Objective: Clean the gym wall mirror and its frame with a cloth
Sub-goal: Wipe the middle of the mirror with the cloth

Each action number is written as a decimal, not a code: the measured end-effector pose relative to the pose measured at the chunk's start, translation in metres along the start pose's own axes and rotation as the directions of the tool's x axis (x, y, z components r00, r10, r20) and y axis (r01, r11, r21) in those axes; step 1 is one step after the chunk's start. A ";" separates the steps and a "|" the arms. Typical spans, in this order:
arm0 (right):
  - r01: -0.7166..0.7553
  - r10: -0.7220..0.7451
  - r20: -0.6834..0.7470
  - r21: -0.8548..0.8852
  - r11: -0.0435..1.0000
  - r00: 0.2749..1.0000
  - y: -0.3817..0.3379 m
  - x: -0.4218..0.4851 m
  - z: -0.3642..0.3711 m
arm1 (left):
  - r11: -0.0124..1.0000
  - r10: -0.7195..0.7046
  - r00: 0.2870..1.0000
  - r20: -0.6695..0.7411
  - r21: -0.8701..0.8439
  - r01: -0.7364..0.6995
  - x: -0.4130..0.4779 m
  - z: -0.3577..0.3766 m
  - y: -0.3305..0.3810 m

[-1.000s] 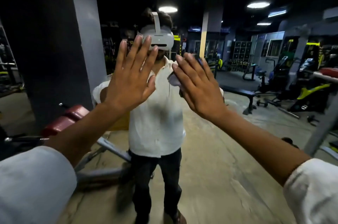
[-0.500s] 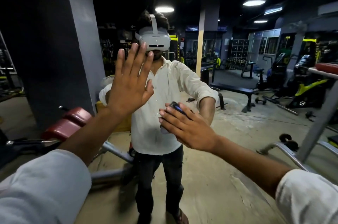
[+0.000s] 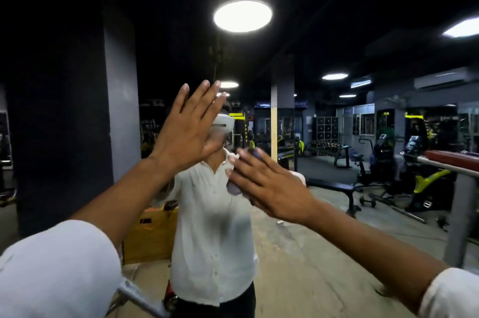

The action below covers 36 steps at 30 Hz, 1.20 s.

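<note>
Glossy glass mirror (image 3: 311, 32), soft pale cloth (image 3: 233, 189), matt white fabric sleeve (image 3: 51, 265).

The person is wearing a white shirt, its left sleeve (image 3: 51, 271) and right sleeve (image 3: 451, 294) both sitting pushed up near the elbows, the fabric bunching in soft folds and leaving the forearms bare. In the mirror (image 3: 337, 253) the reflection is showing the same shirt (image 3: 212, 240) hanging loose and untucked, with small buttons (image 3: 214, 257) running down its front. A white headset (image 3: 224, 123) is covering the upper face, and dark trousers (image 3: 241, 302) are showing below the hem
</note>
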State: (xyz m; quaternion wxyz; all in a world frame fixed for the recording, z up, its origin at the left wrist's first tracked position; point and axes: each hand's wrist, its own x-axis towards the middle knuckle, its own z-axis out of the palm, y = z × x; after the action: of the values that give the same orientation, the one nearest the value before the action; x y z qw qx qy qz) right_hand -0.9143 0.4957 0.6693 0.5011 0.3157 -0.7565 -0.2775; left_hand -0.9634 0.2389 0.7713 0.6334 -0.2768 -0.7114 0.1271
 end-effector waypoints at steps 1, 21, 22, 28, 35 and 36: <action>0.125 -0.123 0.057 -0.033 0.992 0.991 0.010 -0.003 -0.002 | 1.000 -0.005 1.000 -0.003 0.001 0.005 0.009 0.000 0.002; -0.590 0.625 -0.332 0.212 0.779 0.706 0.163 0.063 -0.044 | 0.999 -0.041 0.999 -0.016 0.010 0.041 0.015 0.017 0.007; -0.628 0.680 -0.341 0.266 0.732 0.649 0.155 0.068 -0.043 | 0.999 -0.049 0.999 -0.022 0.005 0.050 0.014 0.017 0.009; -0.361 0.395 -0.242 0.176 0.916 0.886 0.039 0.026 0.005 | 1.000 0.003 1.000 -0.012 -0.022 -0.003 -0.024 0.020 0.038; 0.157 -0.157 -0.045 -0.003 0.988 0.987 0.017 -0.056 0.021 | 0.997 0.053 0.997 0.056 -0.057 -0.050 -0.087 0.028 0.083; 0.091 -0.091 -0.055 0.001 0.996 0.994 0.026 -0.054 0.014 | 0.997 0.040 0.997 0.062 -0.062 -0.036 -0.088 0.027 0.086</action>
State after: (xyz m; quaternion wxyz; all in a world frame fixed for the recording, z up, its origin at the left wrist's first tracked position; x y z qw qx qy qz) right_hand -0.9161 0.5551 0.6522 0.5078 0.3582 -0.7278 -0.2900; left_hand -0.9659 0.2649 0.6475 0.5993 -0.3056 -0.7291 0.1260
